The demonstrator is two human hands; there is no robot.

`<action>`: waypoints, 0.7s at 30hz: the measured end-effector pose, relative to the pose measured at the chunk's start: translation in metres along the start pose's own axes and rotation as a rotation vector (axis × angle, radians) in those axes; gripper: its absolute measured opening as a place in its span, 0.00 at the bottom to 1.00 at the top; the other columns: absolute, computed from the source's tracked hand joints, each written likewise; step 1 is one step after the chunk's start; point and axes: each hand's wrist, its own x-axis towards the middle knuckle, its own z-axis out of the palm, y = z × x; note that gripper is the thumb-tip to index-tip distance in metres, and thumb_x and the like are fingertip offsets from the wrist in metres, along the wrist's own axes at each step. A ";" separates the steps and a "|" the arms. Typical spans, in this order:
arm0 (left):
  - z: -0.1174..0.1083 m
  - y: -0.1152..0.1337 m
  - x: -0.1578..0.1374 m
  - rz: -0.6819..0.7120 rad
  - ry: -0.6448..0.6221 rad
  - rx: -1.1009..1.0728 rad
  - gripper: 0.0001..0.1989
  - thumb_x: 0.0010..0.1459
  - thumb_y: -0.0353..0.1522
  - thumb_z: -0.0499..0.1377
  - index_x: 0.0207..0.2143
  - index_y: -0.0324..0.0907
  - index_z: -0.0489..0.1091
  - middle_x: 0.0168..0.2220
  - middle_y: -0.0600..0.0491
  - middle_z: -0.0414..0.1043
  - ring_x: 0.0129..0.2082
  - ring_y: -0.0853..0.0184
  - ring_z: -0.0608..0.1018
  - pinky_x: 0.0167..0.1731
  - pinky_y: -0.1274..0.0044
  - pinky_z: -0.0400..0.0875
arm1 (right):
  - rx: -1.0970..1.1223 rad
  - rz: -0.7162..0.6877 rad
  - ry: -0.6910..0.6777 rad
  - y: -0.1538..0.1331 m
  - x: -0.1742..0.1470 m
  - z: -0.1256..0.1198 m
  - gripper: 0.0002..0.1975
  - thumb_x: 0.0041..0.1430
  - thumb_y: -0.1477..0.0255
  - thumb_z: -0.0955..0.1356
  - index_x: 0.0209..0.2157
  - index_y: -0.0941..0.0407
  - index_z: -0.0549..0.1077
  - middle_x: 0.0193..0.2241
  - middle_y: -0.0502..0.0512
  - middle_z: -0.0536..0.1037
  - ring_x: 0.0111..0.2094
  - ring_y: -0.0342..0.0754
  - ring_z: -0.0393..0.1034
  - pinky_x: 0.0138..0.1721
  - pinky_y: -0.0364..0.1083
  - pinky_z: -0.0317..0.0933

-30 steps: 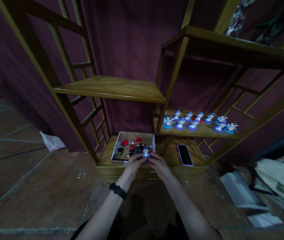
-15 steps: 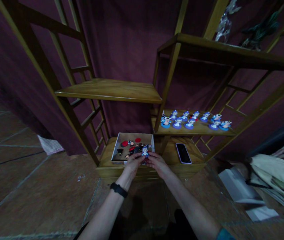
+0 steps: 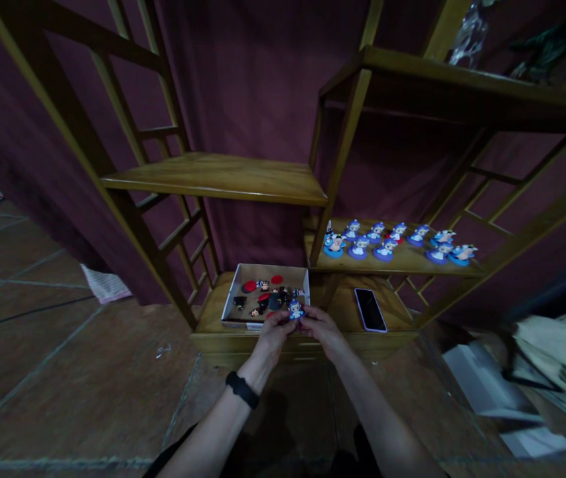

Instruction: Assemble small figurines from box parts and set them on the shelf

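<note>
A small purple-and-white figurine (image 3: 295, 309) is held between my two hands, over the front right corner of a shallow cardboard box (image 3: 229, 302). My left hand (image 3: 277, 329) has its fingers closed on the figurine's left side. The fingers of my right hand (image 3: 318, 324) pinch it from the right, near its base. Inside the box lie several loose black figurines (image 3: 275, 302) and red discs (image 3: 249, 286). Similar figurines (image 3: 359, 247) on purple, blue and red bases stand in rows on the shelf to the right.
A phone (image 3: 370, 310) lies on the lower board right of my hands. An upper wooden shelf (image 3: 217, 176) juts out above the box, with a post (image 3: 340, 166) at its right. White boxes and a pale bag (image 3: 564, 345) are on the floor at right.
My hands and the figurine have shifted slightly right and down in view. The camera has turned a little, so the shelf and its figurines appear farther right.
</note>
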 end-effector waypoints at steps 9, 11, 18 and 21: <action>0.003 -0.009 -0.009 -0.081 0.003 -0.034 0.14 0.33 0.26 0.68 0.28 0.35 0.73 0.27 0.49 0.76 0.28 0.68 0.76 0.36 0.75 0.68 | -0.178 0.044 0.021 0.001 0.004 -0.012 0.11 0.39 0.75 0.70 0.30 0.55 0.74 0.22 0.46 0.74 0.20 0.39 0.64 0.22 0.39 0.60; 0.004 -0.014 -0.011 -0.093 0.012 -0.018 0.13 0.34 0.26 0.68 0.27 0.35 0.73 0.26 0.49 0.75 0.27 0.68 0.76 0.35 0.75 0.68 | -0.235 0.059 -0.012 0.002 0.004 -0.016 0.08 0.40 0.75 0.69 0.28 0.55 0.74 0.19 0.45 0.73 0.18 0.38 0.62 0.21 0.39 0.59; 0.010 -0.029 -0.016 -0.111 0.042 -0.010 0.12 0.35 0.27 0.68 0.26 0.35 0.73 0.25 0.50 0.75 0.26 0.70 0.75 0.34 0.76 0.68 | -0.296 0.096 -0.071 0.007 0.005 -0.035 0.07 0.41 0.74 0.69 0.28 0.56 0.74 0.17 0.45 0.73 0.18 0.38 0.63 0.21 0.38 0.57; 0.012 -0.031 -0.019 -0.112 0.040 -0.006 0.12 0.35 0.28 0.68 0.27 0.35 0.73 0.26 0.49 0.75 0.27 0.69 0.75 0.33 0.76 0.68 | -0.313 0.100 -0.063 0.008 0.005 -0.039 0.07 0.40 0.74 0.70 0.27 0.56 0.74 0.18 0.45 0.73 0.19 0.38 0.64 0.22 0.38 0.58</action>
